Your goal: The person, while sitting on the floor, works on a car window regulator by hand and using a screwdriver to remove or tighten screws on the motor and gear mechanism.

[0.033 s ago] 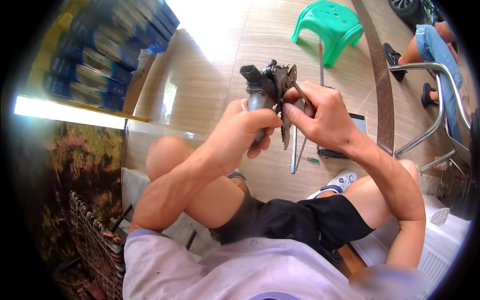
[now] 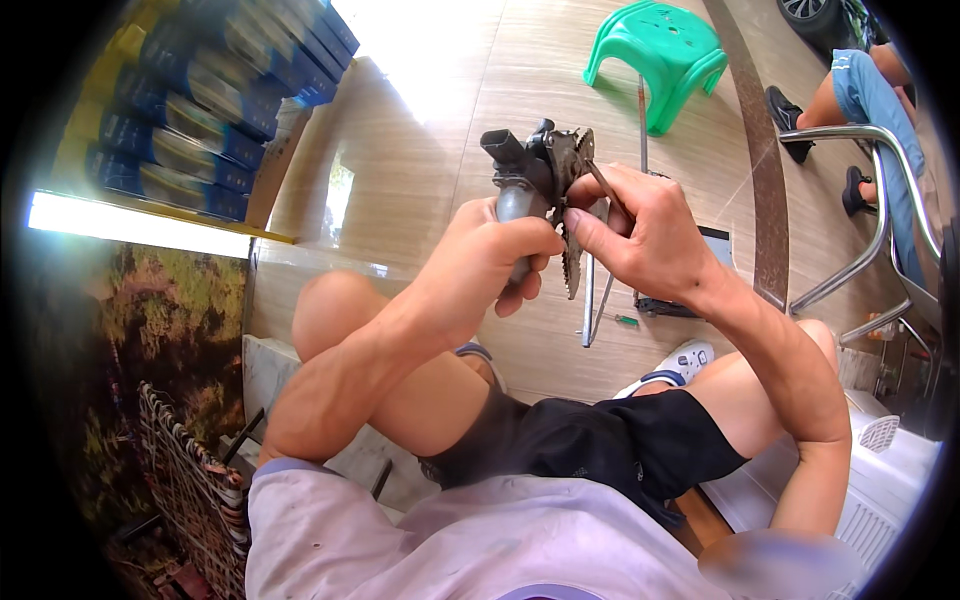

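Observation:
In front of me, above the floor, is a grey electric motor (image 2: pixel 517 201) with a black plug socket on top. A dark toothed metal plate (image 2: pixel 572 265) stands edge-on along its right side. My left hand (image 2: pixel 500 245) is wrapped round the motor's body, thumb across it. My right hand (image 2: pixel 650 225) is closed in a pinch at the plate, with a thin dark rod (image 2: pixel 605 188) in its fingers; the rod's far tip meets the plate's upper part. Pale metal bars (image 2: pixel 588 300) show below the plate; where they join is hidden by my hand.
A green plastic stool (image 2: pixel 655 50) stands ahead. Near my white shoe (image 2: pixel 690 358) a green-handled tool (image 2: pixel 627 321) and a black object (image 2: pixel 668 308) lie on the floor. Blue boxes (image 2: pixel 180 165) fill a shelf at left. At right, another person's legs (image 2: pixel 820 110) show beside a chrome-framed chair (image 2: pixel 880 240).

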A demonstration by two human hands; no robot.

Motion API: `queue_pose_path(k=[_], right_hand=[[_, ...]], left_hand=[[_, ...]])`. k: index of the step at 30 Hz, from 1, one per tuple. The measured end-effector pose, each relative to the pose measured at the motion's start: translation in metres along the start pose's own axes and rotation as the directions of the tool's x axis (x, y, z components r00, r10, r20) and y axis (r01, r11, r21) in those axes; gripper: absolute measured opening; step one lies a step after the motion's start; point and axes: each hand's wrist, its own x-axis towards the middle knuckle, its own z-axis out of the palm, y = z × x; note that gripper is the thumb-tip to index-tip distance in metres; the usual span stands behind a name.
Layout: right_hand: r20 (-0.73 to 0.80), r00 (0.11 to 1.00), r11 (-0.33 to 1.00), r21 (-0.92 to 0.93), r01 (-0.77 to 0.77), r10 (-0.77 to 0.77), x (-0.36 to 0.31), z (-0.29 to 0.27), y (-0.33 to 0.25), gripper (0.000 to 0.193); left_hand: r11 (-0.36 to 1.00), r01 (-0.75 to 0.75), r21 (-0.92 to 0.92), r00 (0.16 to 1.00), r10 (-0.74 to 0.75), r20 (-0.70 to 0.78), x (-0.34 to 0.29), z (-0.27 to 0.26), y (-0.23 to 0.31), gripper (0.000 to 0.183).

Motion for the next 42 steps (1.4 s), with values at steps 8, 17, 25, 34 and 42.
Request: queue_pose_path(k=[8,17,25,34,42], right_hand=[[-0.001,0.989,0.986,0.085,-0.146,0.147,-0.001,0.002,0.002,0.022],[0.061,0.963,0.927,0.262,-0.270,0.263,-0.003,0.001,0.008,0.016],[0.146,0.950,0.897,0.314,-0.310,0.277,-0.001,0.001,0.008,0.016],[0.140,0.956,0.926,0.246,-0.286,0.258,0.000,0.000,0.005,0.020],[0.100,0.979,0.943,0.267,-0.200,0.180,0.003,-0.005,0.007,0.014]], left_hand=[[0.999,-0.003,0.039,1.000,0.003,0.010,-0.001,0.004,0.003,0.014],[0.999,-0.003,0.049,1.000,0.002,0.019,0.000,0.005,0.002,0.014],[1.000,0.001,0.025,1.000,-0.001,0.002,-0.002,0.003,0.000,0.010],[0.997,-0.008,0.075,1.000,0.008,-0.005,-0.002,0.001,0.001,0.016],[0.996,-0.009,0.093,1.000,0.009,-0.004,-0.001,0.004,0.003,0.015]])
